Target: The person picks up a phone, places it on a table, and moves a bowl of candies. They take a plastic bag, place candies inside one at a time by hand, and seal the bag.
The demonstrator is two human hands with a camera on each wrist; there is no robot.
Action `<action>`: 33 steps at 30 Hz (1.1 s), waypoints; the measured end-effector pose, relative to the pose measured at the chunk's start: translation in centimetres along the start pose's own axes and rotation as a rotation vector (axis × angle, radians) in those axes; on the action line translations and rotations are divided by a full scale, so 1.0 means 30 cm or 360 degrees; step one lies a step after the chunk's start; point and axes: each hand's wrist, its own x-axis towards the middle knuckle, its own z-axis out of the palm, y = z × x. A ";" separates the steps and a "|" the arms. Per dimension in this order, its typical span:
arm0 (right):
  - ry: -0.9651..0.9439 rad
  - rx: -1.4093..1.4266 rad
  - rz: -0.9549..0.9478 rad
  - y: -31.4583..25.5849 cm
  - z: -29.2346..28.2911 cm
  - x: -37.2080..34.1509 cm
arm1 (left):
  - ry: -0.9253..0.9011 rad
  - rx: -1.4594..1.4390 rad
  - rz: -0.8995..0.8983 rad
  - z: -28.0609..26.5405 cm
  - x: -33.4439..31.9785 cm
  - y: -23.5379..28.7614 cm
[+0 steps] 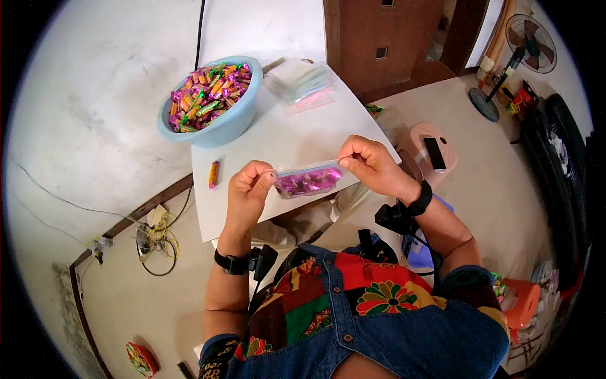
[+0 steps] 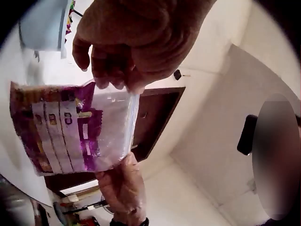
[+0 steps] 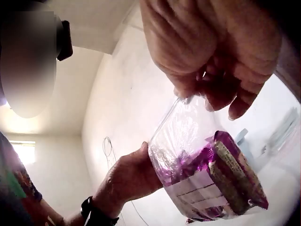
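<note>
A clear zip bag (image 1: 309, 182) with purple-wrapped pieces inside is held up by its top edge over the table's near side. My left hand (image 1: 247, 191) pinches one top corner between thumb and finger; my right hand (image 1: 374, 165) pinches the opposite corner. In the left wrist view the bag (image 2: 66, 129) shows purple packets in its lower part and clear plastic near the strip. The right wrist view shows the packets resting at the bottom of the bag (image 3: 202, 179). Whether the strip is sealed I cannot tell.
A blue basin (image 1: 235, 126) full of wrapped sweets stands at the table's back left. Flat clear bags (image 1: 303, 88) lie at the back right. One orange-and-purple sweet (image 1: 214, 174) lies near the left edge. A pink stool (image 1: 435, 142) with a phone stands right of the table.
</note>
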 end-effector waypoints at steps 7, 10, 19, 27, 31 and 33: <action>-0.0071 0.0787 0.0192 -0.052 0.052 0.016 | 0.0049 -0.0477 -0.0304 -0.027 -0.029 -0.091; -0.0111 0.0982 0.0474 -0.042 0.071 0.001 | 0.0042 -0.0340 -0.0354 -0.016 -0.038 -0.085; 0.0126 0.1313 0.0733 -0.003 0.138 -0.010 | 0.0312 0.1409 0.0838 0.065 -0.025 0.050; 0.0012 0.1016 0.0454 -0.035 0.146 -0.016 | -0.0148 0.1132 0.0513 0.077 -0.008 0.080; -0.0021 0.0898 0.0403 -0.007 0.126 -0.033 | -0.0139 0.1021 0.0295 0.045 -0.016 0.095; -0.0026 0.0864 0.0354 0.022 0.112 -0.040 | -0.0127 0.1009 0.0228 0.034 -0.019 0.091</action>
